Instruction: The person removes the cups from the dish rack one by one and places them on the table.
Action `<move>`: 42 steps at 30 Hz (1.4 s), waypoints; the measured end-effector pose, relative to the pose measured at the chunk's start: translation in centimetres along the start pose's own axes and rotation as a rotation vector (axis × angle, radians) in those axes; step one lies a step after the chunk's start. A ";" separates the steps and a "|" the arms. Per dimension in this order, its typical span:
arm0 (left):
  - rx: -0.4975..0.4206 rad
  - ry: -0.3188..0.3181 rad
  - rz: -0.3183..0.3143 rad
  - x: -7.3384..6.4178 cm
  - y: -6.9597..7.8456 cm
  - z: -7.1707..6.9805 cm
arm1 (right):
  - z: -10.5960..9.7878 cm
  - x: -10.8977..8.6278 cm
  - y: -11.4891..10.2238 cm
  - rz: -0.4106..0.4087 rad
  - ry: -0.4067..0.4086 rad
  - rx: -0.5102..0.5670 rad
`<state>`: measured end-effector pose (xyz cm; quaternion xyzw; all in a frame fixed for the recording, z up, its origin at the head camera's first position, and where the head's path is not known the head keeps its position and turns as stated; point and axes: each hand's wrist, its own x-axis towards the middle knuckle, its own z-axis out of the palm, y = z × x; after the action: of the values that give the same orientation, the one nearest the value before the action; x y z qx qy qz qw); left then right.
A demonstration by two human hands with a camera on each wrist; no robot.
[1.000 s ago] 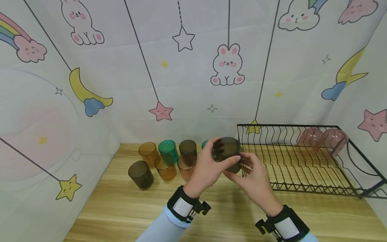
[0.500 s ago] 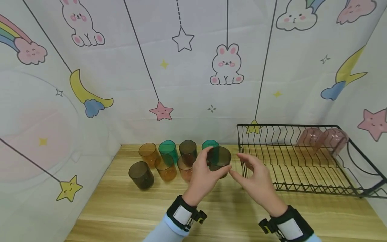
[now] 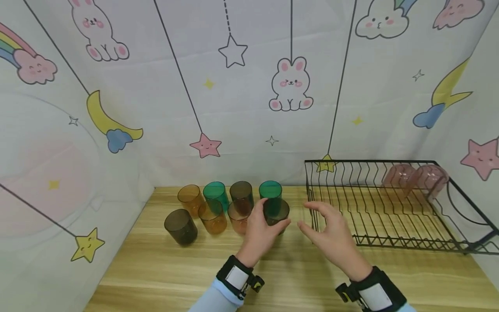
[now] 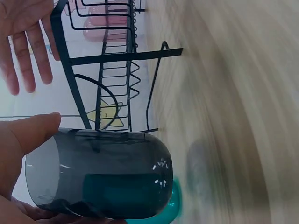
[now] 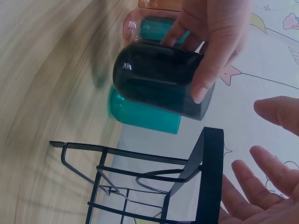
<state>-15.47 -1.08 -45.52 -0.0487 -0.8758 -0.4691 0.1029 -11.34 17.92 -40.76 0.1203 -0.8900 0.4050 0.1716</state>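
Observation:
My left hand (image 3: pixel 255 234) grips a smoky dark glass (image 3: pixel 277 211) near its rim, mouth up, in front of a green glass (image 3: pixel 270 189). In the left wrist view the thumb lies over the rim of the dark glass (image 4: pixel 107 172). Whether its base touches the table is hard to tell. My right hand (image 3: pixel 333 234) holds nothing; its thumb and fingers are spread apart, a short way right of the glass and by the rack's left end. In the right wrist view, part of that right hand (image 5: pixel 266 186) shows beside the black rack frame.
Left of my left hand stand several tumblers: amber (image 3: pixel 190 201), green (image 3: pixel 215 193), brown (image 3: pixel 241 192), another amber (image 3: pixel 213 222), pinkish (image 3: pixel 236 220) and dark (image 3: pixel 181 227). A black wire rack (image 3: pixel 370 161) spans the right side, with two pink glasses (image 3: pixel 399 175) tilted at its far end.
The dark glass has moved left and down from the rack's edge in my left hand. My right hand has let go of it and drawn away. The green glass behind is more visible.

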 end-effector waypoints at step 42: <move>0.022 0.001 -0.053 0.6 -1.2 0.7 | -0.8 0.2 0.3 -0.022 -0.060 -0.076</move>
<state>-16.34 -1.18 -46.79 -0.0241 -0.8818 -0.4620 0.0914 -11.49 18.69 -40.43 0.1354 -0.9080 0.3654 0.1536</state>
